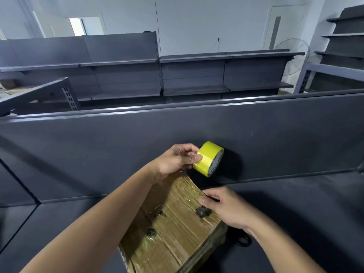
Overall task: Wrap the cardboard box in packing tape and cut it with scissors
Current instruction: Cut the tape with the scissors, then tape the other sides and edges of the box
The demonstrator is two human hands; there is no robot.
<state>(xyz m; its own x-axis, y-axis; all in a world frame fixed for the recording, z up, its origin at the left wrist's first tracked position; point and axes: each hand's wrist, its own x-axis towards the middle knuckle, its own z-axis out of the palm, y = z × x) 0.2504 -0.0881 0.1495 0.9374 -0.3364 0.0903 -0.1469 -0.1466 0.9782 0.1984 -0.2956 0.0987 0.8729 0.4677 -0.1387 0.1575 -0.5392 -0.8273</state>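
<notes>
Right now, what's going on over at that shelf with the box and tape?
A person is taping a brown cardboard box that lies on a dark grey shelf. The left hand pinches a yellow roll of packing tape, held up just past the box's far end. The right hand grips the box's right edge, thumb on top. Glossy tape already covers much of the box. Beside it, black scissors handles lie under the right wrist, untouched.
</notes>
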